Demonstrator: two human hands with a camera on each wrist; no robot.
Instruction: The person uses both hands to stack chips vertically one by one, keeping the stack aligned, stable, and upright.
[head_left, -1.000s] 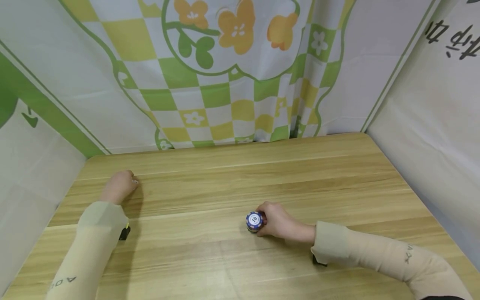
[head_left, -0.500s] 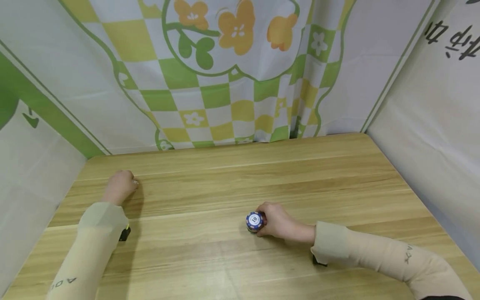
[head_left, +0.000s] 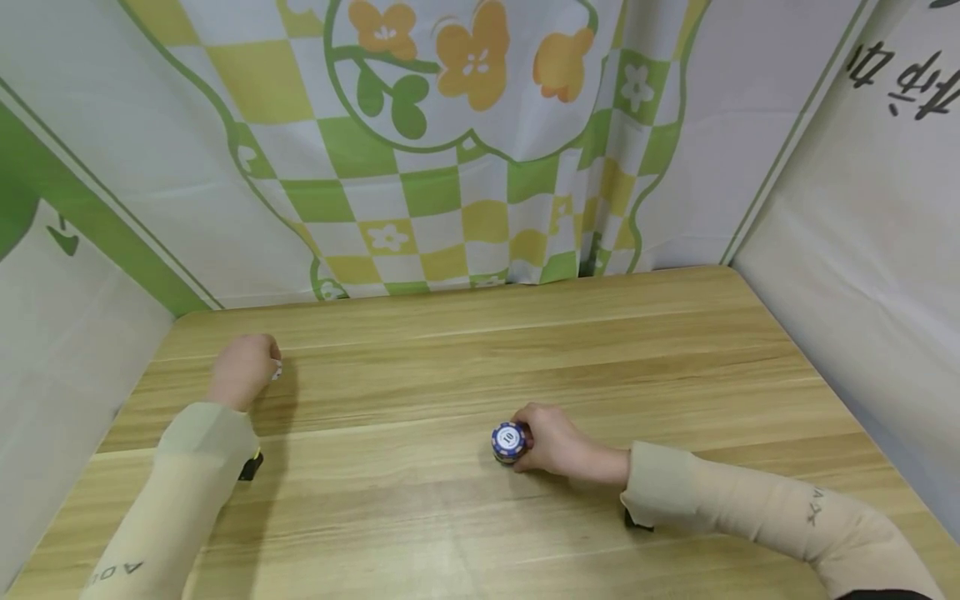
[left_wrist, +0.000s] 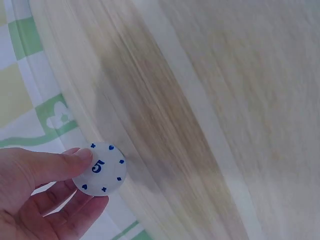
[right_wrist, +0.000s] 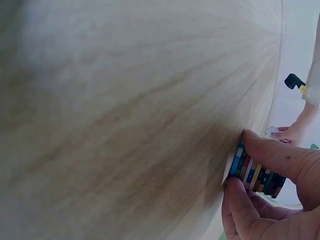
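Observation:
My left hand pinches a white poker chip between thumb and fingers, over the left part of the table. In the left wrist view the chip's face shows a blue 5 and small card-suit marks. My right hand grips a stack of poker chips right of the table's middle, thumb on one side and fingers on the other. A blue-edged chip marked 10 tops the stack. From the right wrist view the stack has several layers of different colours; the palm hides part of it.
Both hands work over a wood-grain table with rounded far corners. Behind its far edge hangs a green, yellow and white checked curtain. A white sheet with black writing stands along the right side.
My left hand has lifted slightly and shifted a little right, and more of the white chip shows past its fingers. My right hand and the stack stay in place.

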